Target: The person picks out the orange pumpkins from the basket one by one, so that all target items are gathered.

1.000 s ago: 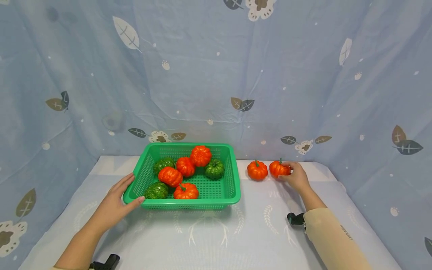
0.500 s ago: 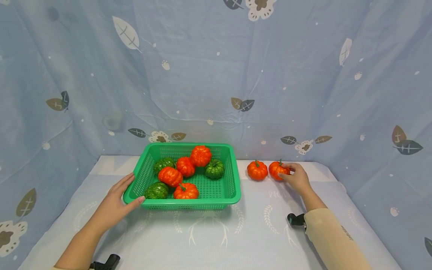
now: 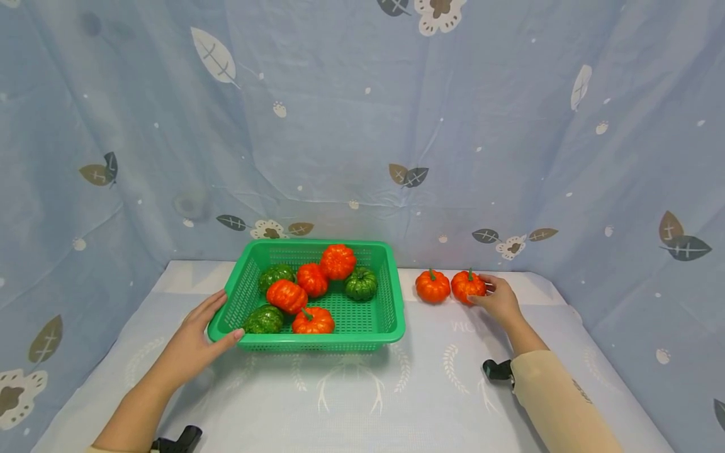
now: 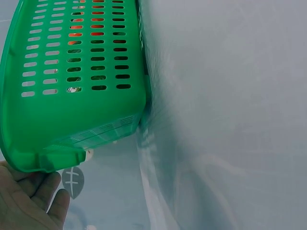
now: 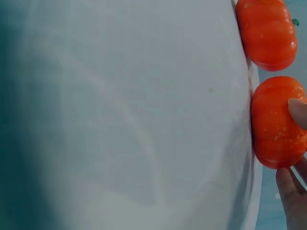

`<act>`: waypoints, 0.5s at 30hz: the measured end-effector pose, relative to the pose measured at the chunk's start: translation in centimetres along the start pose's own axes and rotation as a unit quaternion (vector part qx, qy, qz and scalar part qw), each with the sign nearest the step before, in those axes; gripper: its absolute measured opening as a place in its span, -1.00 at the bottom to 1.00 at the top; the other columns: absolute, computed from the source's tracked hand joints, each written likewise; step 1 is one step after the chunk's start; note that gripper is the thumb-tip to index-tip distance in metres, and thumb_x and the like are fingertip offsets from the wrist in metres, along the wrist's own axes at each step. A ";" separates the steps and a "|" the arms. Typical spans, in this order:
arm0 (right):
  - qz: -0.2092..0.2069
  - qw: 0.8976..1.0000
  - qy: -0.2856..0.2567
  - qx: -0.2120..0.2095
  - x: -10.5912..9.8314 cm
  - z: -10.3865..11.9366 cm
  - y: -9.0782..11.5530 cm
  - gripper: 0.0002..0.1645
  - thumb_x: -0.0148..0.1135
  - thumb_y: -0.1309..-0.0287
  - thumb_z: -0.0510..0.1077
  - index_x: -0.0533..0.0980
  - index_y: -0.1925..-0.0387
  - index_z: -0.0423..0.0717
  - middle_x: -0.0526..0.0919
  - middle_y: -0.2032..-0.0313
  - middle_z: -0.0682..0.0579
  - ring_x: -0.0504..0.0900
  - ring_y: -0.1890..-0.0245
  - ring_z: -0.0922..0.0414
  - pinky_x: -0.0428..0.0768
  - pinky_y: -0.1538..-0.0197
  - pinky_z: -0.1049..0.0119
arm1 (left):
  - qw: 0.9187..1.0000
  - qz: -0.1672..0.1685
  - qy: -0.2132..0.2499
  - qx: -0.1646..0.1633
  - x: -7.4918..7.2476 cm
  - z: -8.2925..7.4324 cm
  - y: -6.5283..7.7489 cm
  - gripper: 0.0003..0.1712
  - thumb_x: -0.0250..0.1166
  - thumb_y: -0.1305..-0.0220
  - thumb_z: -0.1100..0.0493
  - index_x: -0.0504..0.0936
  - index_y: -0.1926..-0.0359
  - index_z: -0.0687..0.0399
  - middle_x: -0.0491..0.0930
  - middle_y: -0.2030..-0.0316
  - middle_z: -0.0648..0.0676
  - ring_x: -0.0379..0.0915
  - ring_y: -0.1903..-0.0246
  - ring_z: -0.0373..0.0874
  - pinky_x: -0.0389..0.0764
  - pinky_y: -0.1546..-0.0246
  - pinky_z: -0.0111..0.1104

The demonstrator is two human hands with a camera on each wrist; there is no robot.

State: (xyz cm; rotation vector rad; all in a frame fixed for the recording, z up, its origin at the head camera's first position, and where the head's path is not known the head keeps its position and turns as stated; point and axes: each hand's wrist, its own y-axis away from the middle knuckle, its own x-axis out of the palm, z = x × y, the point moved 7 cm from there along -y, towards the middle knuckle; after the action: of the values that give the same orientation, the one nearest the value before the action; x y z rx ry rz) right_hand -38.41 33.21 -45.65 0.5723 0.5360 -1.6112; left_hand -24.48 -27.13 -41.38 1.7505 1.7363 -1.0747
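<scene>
In the head view, my left hand (image 3: 189,345) rests at the left side of a green plastic basket (image 3: 391,302), fingers extended along its rim and thumb at the near left corner. The left wrist view shows the fingers (image 4: 45,191) against the basket's rim (image 4: 29,160). My right hand (image 3: 500,302) holds a small orange-red pumpkin (image 3: 467,287) from its right side, thumb in front. The pumpkin sits upright on the table, green stem up. In the right wrist view, thumb and fingertips touch that pumpkin (image 5: 276,127). A similar orange-red pumpkin (image 3: 432,287) stands just left of it.
Inside the basket lie several orange-red pumpkins (image 3: 338,262) and three green ones (image 3: 360,284). A pale patterned cloth covers the table (image 3: 362,402). Behind it hangs a blue curtain (image 3: 317,138) with leaf prints, close to the basket and pumpkins.
The pumpkin at my right hand has settled slightly downward and turned more upright. My right fingers have slid a little toward its right side. My left hand and the basket stay put.
</scene>
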 end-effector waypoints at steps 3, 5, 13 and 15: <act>0.002 1.000 0.005 -0.001 0.0 0.0 0.0 -0.16 0.42 -0.17 -0.24 0.27 -0.41 -0.36 0.27 -0.34 -0.43 0.32 -0.31 -0.36 0.40 -0.32 -0.14 | 1.000 0.002 0.000 -0.001 0.0 0.1 0.0 0.08 0.35 -0.30 -0.18 0.02 -0.57 0.24 -0.03 -0.53 0.30 -0.07 -0.41 0.48 0.16 -0.13 0.49; 0.003 1.000 0.004 -0.003 0.0 0.1 0.0 -0.16 0.42 -0.16 -0.25 0.27 -0.41 -0.36 0.27 -0.35 -0.43 0.32 -0.31 -0.36 0.39 -0.32 -0.14 | 1.000 0.002 0.000 -0.001 0.1 0.1 0.0 0.08 0.35 -0.30 -0.18 0.02 -0.57 0.24 -0.04 -0.54 0.30 -0.07 -0.41 0.49 0.16 -0.12 0.49; 0.009 1.000 0.007 0.002 0.1 -0.1 0.0 -0.13 0.42 -0.16 -0.25 0.24 -0.42 -0.37 0.26 -0.36 -0.42 0.31 -0.32 -0.36 0.38 -0.33 -0.14 | 1.000 -0.002 0.003 0.001 0.0 -0.1 0.1 0.07 0.36 -0.30 -0.17 0.03 -0.56 0.27 -0.02 -0.53 0.32 -0.06 -0.40 0.49 0.17 -0.14 0.48; 0.009 1.000 0.009 0.001 0.0 0.0 0.1 -0.12 0.43 -0.16 -0.24 0.23 -0.43 -0.37 0.26 -0.35 -0.44 0.32 -0.31 -0.36 0.38 -0.33 -0.14 | 1.000 -0.002 0.004 0.001 0.0 -0.1 0.1 0.07 0.36 -0.30 -0.16 0.03 -0.56 0.27 -0.02 -0.53 0.32 -0.06 -0.40 0.49 0.17 -0.14 0.47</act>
State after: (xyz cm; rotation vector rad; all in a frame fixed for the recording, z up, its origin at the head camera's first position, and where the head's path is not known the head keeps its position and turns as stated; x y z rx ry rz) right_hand -38.31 33.19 -45.69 0.5929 0.5413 -1.5906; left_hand -24.36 -27.07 -41.33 1.7545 1.7449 -1.0733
